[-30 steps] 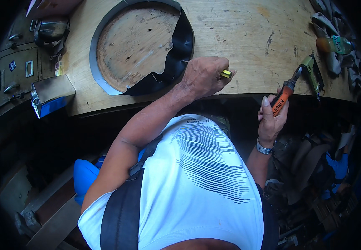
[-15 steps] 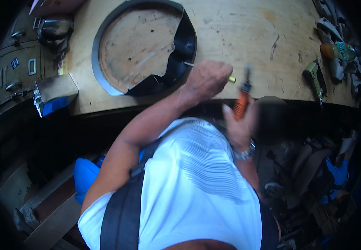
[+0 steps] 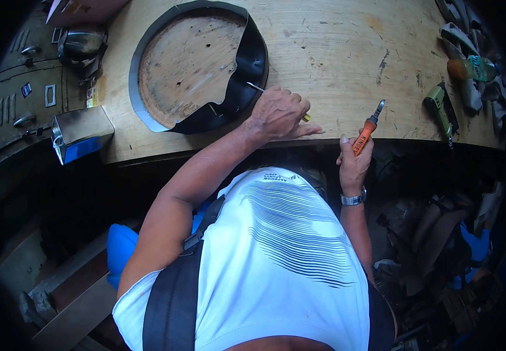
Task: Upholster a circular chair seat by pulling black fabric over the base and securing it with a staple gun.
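Observation:
My left hand (image 3: 279, 114) is closed around a screwdriver (image 3: 255, 86); its thin metal shaft points left and its yellow end shows below the fingers. The shaft's tip is over the black sheet covering (image 3: 253, 64) that rims a round wooden board (image 3: 185, 58). The covering is folded and wavy on the near right side, and I cannot tell if the tip touches it. My right hand (image 3: 355, 164), with a metal-banded watch on the wrist, grips an orange-handled hand tool (image 3: 363, 140) upright near the table edge. That tool has a narrow metal head; its exact kind is unclear.
On the wooden table (image 3: 323, 52), a green staple gun (image 3: 440, 111) lies at the right, beside a bottle with orange contents (image 3: 472, 70) and grey cloths (image 3: 460, 41). A metal can (image 3: 83, 131) stands at the left edge, near metal lockers (image 3: 22, 96).
My right hand has moved right with the orange-handled tool, away from my left hand. My left hand has shifted slightly left and down with the screwdriver, and the covered board has turned or shifted a little.

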Demonstrator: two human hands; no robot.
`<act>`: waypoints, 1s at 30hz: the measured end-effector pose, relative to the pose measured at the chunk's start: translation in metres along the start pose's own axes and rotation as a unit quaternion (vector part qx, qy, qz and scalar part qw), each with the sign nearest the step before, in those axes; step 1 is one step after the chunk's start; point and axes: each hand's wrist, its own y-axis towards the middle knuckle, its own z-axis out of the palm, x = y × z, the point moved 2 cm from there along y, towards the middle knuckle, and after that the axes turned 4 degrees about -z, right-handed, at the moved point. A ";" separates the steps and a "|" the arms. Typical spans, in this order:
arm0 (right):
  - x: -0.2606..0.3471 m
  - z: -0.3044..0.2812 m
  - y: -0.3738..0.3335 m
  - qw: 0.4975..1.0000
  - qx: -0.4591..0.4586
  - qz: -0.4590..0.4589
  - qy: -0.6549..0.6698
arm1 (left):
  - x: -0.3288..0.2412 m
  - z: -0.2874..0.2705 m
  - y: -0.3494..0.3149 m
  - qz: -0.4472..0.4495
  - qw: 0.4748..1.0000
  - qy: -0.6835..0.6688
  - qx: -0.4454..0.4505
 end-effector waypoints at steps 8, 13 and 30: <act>0.019 0.004 0.005 0.997 0.064 0.000 -0.042 | -0.016 -0.077 -0.055 -0.005 0.977 -0.047 -0.208; 0.017 0.000 0.010 0.982 0.149 -0.003 -0.118 | 0.033 -0.113 -0.109 -0.231 0.934 -0.021 -0.272; 0.047 -0.035 0.050 0.988 0.148 -0.036 -0.029 | -0.019 -0.086 -0.011 -0.085 0.905 -0.035 -0.415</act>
